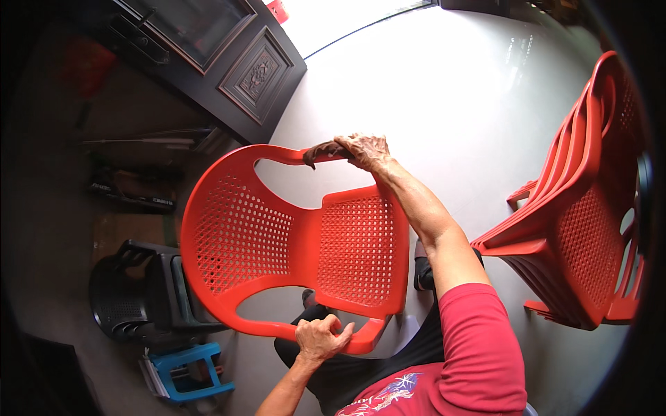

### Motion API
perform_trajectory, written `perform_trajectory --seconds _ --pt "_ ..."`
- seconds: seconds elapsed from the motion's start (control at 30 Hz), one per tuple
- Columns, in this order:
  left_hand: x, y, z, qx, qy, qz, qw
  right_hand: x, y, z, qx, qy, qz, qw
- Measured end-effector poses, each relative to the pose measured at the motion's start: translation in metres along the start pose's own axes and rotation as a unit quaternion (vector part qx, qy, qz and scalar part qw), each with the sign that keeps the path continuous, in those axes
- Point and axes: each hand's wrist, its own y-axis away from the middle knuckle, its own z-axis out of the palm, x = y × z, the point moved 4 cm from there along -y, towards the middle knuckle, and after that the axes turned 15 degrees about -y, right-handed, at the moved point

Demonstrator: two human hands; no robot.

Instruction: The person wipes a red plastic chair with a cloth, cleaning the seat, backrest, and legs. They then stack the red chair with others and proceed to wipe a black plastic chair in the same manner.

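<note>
A red plastic armchair (pixel 303 239) with a perforated back and seat is in front of me, its backrest toward the left and its seat toward my legs. My left hand (pixel 320 338) is closed round its near armrest, close to the front end. Across the chair, my right hand (pixel 366 149) presses a crumpled dark brown cloth (pixel 325 152) onto the far armrest. The fingers of that hand are bent over the cloth and partly hidden.
Several nested red chairs (pixel 581 243) stand on the right. A black chair (pixel 166 291) and a blue stool (pixel 182 362) are at the lower left, near a brown cardboard piece (pixel 128 232). Beyond them, a dark carved door (pixel 260 80) stands open onto bright light.
</note>
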Motion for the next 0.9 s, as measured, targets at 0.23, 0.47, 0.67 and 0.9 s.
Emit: perform_trajectory --seconds 0.23,0.47,0.67,0.9 --pt "-0.102 -0.016 -0.005 0.037 -0.028 0.093 0.995 0.016 0.054 -0.017 0.09 0.022 0.014 0.996" --pt "-0.167 -0.023 -0.002 0.034 -0.141 0.168 0.975 0.007 0.146 -0.018 0.108 0.0 -0.019 0.994" --pt "-0.181 -0.007 -0.005 0.005 -0.152 0.159 0.976 -0.016 0.171 -0.018 0.086 -0.067 0.027 0.994" --pt "-0.171 -0.017 0.004 0.031 -0.152 0.155 0.976 -0.031 0.063 -0.007 0.109 -0.05 0.046 0.992"
